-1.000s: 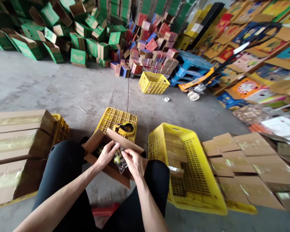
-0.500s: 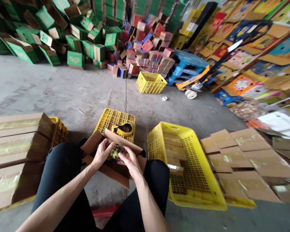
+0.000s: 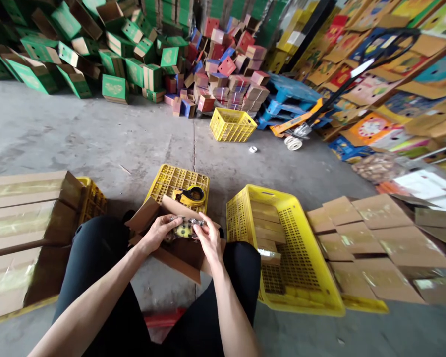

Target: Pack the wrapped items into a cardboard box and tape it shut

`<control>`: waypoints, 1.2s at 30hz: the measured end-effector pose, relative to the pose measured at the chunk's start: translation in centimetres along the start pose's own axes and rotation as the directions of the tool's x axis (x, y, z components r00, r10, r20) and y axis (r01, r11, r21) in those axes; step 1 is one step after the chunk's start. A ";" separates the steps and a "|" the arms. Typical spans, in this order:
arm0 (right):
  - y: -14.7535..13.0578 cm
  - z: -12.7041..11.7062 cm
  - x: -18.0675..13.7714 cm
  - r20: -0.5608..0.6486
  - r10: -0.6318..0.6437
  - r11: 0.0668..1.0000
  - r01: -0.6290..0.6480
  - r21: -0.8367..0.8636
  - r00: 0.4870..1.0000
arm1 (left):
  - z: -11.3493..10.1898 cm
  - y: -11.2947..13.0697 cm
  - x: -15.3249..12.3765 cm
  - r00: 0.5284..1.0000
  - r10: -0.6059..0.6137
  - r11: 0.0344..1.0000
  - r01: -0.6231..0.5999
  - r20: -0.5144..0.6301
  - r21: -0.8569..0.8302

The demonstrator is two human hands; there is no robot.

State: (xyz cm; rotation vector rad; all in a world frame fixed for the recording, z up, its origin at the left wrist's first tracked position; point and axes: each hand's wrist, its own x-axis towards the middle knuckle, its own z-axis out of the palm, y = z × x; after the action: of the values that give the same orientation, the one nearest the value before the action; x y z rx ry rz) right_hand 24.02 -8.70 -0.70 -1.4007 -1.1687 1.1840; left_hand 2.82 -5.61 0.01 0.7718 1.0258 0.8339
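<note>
Between both hands is a small yellow and black item in shiny clear wrapping (image 3: 185,230); its exact kind is too unclear to tell. My left hand (image 3: 158,233) grips its left end with fingers closed. On the other end, my right hand (image 3: 209,239) pinches it between thumb and fingers. Below the hands an open cardboard box (image 3: 178,265) sits between my knees, flaps spread. The hands and the item hide part of its inside. Just beyond the box lies a yellow tape dispenser (image 3: 192,196) on a yellow plastic crate (image 3: 167,179).
Right of my knee stands a large yellow crate (image 3: 301,248) with small cartons inside, and beyond it stacked cartons (image 3: 390,223). Taped cartons (image 3: 18,223) stand at left. Farther off are a yellow crate (image 3: 232,126), a pallet jack (image 3: 301,126) and piled green boxes (image 3: 115,88).
The wrapped item has turned in my hands and now lies more level, showing more yellow. My right hand's fingers have shifted up along it. The view has tilted slightly.
</note>
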 end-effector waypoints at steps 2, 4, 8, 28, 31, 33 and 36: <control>-0.1 -0.7 0.4 -0.013 -0.052 0.996 0.051 -0.079 0.999 | -0.3 0.1 0.2 0.998 0.042 0.998 -0.040 -0.050 0.049; -0.2 -1.6 0.7 -0.032 -0.100 0.983 0.094 -0.159 0.994 | -0.7 0.2 0.3 0.993 0.074 0.995 -0.068 -0.092 0.070; -0.7 -2.5 0.5 -0.007 -0.120 0.955 0.113 -0.273 0.993 | -1.4 0.3 0.5 0.983 0.101 0.993 -0.091 -0.155 0.069; -1.0 -0.5 -0.2 0.037 0.091 0.996 -0.090 -0.026 0.995 | -0.8 0.4 -0.5 0.992 -0.055 0.997 0.048 0.116 0.068; -1.1 -0.1 -0.5 -0.006 0.163 0.986 -0.163 0.044 0.987 | -1.1 0.3 -0.5 0.997 -0.013 1.000 0.012 0.075 0.019; -1.2 -0.1 -0.7 -0.006 0.200 0.977 -0.199 0.082 0.980 | -1.4 0.2 -0.3 1.000 0.008 1.000 -0.009 0.020 0.015; -1.3 -0.2 -0.9 0.043 0.210 0.972 -0.213 0.096 0.977 | -1.6 0.0 -0.1 0.999 0.027 0.999 -0.026 -0.036 0.027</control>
State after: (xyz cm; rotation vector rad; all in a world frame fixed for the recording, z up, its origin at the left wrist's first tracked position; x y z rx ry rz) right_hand 24.06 -9.41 0.74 -1.4610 -0.9860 1.3998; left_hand 1.28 -5.49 -0.46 0.7966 1.0621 0.8616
